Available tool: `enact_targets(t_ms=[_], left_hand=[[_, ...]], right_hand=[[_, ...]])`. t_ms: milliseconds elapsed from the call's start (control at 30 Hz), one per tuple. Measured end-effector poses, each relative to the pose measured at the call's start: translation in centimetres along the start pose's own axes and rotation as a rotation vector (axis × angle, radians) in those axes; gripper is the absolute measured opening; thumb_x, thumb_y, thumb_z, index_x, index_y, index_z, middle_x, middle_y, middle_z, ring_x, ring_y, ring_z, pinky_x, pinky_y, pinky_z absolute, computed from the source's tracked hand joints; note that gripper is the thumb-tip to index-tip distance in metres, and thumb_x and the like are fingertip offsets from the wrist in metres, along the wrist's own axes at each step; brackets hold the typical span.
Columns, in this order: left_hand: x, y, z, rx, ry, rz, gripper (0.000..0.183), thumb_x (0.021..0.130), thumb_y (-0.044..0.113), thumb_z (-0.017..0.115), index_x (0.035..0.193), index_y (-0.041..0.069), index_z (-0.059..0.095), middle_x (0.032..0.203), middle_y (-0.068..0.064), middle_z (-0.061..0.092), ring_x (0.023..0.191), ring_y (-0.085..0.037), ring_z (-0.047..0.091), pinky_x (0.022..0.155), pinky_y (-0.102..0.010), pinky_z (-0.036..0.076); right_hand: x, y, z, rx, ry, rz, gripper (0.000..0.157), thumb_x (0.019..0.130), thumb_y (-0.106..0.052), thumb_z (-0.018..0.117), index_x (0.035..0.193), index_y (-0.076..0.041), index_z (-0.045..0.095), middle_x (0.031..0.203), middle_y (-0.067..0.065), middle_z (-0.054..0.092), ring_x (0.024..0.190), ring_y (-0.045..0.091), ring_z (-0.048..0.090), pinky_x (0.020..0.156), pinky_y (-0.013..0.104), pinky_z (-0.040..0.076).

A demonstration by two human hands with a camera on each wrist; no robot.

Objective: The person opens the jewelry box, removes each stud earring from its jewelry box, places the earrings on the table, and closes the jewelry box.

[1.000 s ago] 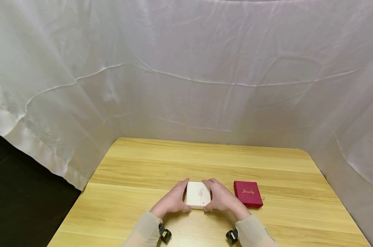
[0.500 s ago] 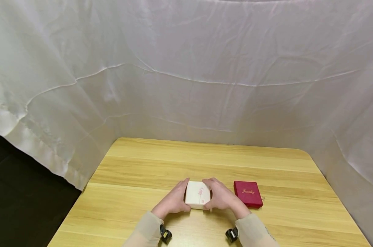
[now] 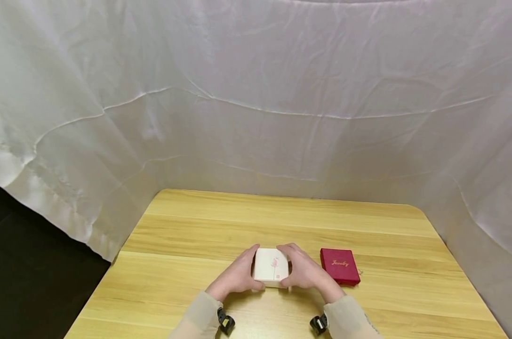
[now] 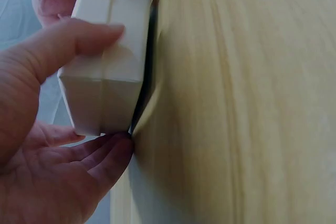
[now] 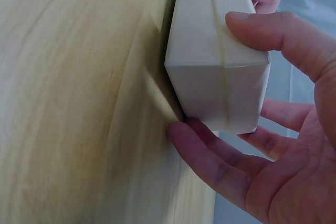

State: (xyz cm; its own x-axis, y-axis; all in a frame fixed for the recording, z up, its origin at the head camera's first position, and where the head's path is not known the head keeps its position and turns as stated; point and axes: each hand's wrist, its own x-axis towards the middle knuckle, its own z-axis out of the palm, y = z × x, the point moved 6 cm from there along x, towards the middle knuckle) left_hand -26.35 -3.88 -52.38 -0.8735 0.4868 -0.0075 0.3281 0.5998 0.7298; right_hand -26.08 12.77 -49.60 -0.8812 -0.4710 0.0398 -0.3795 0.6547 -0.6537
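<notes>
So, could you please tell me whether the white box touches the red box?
Apart: the head view shows the right hand and bare table between white box and red box.

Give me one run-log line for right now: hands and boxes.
left hand: holds white box | right hand: holds white box | white box: closed | red box: on table, right of white box

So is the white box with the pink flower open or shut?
Shut. The white box has its lid on, with just a thin seam along the sides in both wrist views. What's inside is hidden.
</notes>
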Motion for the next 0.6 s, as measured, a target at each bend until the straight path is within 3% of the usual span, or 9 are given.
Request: enact_targets(t_ms=[600], left_hand=[[0.00, -0.09, -0.63, -0.039, 0.039, 0.034, 0.104, 0.064, 0.026, 0.091, 0.147, -0.003, 0.035, 0.133, -0.013, 0.052, 0.118, -0.026, 0.052, 0.104, -0.045, 0.042]], right_hand=[[-0.62, 0.11, 0.23, 0.057, -0.012, 0.035, 0.094, 0.061, -0.010, 0.091, 0.142, 0.003, 0.044, 0.134, 0.021, 0.049, 0.115, 0.033, 0.052, 0.099, 0.055, 0.042]])
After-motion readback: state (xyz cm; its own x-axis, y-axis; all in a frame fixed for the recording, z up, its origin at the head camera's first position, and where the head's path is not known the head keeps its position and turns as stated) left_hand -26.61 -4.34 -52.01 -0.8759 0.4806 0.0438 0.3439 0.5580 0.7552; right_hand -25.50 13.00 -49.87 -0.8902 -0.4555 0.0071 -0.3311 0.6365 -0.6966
